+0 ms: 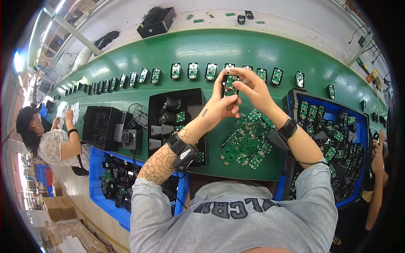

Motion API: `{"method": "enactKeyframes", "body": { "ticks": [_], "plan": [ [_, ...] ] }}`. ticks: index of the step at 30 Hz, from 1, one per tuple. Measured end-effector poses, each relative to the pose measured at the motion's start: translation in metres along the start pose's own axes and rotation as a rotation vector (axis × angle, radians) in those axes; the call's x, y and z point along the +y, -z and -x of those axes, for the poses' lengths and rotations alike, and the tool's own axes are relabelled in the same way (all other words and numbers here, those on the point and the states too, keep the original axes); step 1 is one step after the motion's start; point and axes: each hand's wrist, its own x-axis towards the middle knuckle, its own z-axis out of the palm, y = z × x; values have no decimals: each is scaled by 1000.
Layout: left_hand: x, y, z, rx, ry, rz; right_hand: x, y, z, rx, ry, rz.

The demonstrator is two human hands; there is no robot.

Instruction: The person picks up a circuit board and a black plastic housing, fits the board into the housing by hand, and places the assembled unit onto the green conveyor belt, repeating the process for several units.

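Both my hands are raised over the green conveyor belt and meet on one small black housing with a green circuit board in it. My left hand grips it from below and the left side. My right hand holds it from the right, fingers curled over its top edge. Below my hands lies a loose pile of green circuit boards. A row of finished black housings with boards runs along the belt beyond my hands.
A black tray of black parts and boards sits left of the pile. A blue bin of boards and housings stands at the right, another blue bin lower left. People work at both sides; a black box rests on the far shelf.
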Motion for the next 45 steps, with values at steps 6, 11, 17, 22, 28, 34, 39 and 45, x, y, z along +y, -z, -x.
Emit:
{"method": "enactKeyframes", "body": {
  "ticks": [6,11,17,22,28,34,39,45],
  "plan": [
    [1,1,-1,54,-37,210,-5,-2,4,12,470,681],
    [1,-1,-1,80,-34,193,1,3,3,-3,307,496],
    [-2,7,-2,86,-32,154,0,-6,4,-15,248,241],
    [-4,8,-2,69,-83,98,-2,-9,7,-20,308,262],
    [5,-7,2,99,-101,136,-5,-11,10,-26,372,297],
    [6,-1,5,43,-108,175,-8,-13,14,-101,456,412],
    [2,12,3,33,-110,171,-12,-14,11,53,607,498],
    [2,3,0,-10,-118,225,-10,-2,3,35,563,784]
  ]
}}
